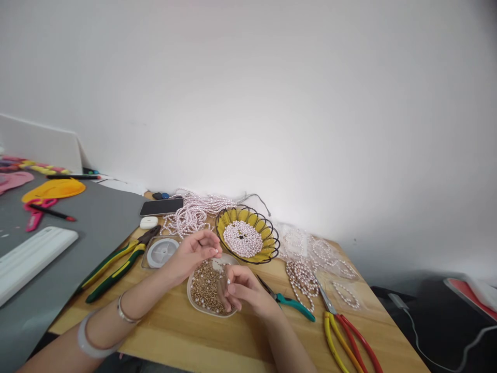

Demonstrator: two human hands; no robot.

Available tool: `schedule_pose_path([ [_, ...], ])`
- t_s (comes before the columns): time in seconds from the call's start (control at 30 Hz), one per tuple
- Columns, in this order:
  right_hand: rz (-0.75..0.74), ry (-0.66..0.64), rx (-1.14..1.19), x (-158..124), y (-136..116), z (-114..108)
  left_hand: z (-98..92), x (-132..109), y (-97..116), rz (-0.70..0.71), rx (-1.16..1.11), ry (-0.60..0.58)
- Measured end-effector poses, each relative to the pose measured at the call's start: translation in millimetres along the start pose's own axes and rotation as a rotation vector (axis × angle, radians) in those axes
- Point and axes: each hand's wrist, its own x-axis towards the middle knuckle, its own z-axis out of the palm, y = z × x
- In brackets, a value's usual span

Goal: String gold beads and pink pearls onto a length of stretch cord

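My left hand (200,253) is closed in a pinch above the back of a clear plastic box (212,312), with a small white glint at the fingertips. Over the box's right side, my right hand (245,291) also pinches, its fingers curled, and a whitish speck shows by the thumb. Whatever either hand grips is too small to name. Gold beads (205,285) mixed with some pearly ones fill the box. Just behind the hands stands a yellow basket (268,252) with black wire loops, holding pale pink beads (243,239).
Green-yellow pliers (116,267) and a white spool (163,253) lie left. Teal-handled pliers (293,303), bead strands (301,280) and red-yellow long-nose pliers (345,331) lie right. Pink bead strings (190,220) and a phone (161,207) sit behind, near the wall (248,103).
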Motion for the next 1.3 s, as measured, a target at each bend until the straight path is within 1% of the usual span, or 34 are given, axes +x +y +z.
schedule_pose_path([
  [0.13, 0.01, 0.002, -0.005, 0.0, -0.5, 0.2, -0.7, 0.3, 0.0, 0.004, 0.017, 0.014],
  [0.3, 0.018, 0.017, -0.011, 0.3, -0.5, -0.3, -0.2, 0.1, -0.2, 0.001, 0.018, -0.008],
  [0.67, 0.012, 0.011, -0.02, 0.4, -0.6, -0.4, 0.4, -0.9, 0.7, 0.012, 0.007, -0.012],
  [1.03, -0.004, 0.04, -0.057, 2.6, -3.5, 1.5, -0.1, 0.3, 0.0, 0.017, 0.088, -0.028],
  [1.13, -0.002, 0.07, -0.105, 4.5, -5.9, 3.3, -2.5, -1.2, -1.5, 0.007, 0.085, -0.07],
  [1.23, -0.012, 0.142, -0.193, 6.0, -7.9, 5.2, -5.6, -2.7, -4.0, -0.014, 0.098, -0.128],
  [1.3, -0.042, 0.183, -0.266, 6.6, -8.4, 5.9, -6.9, -2.9, -5.2, -0.009, 0.112, -0.132],
])
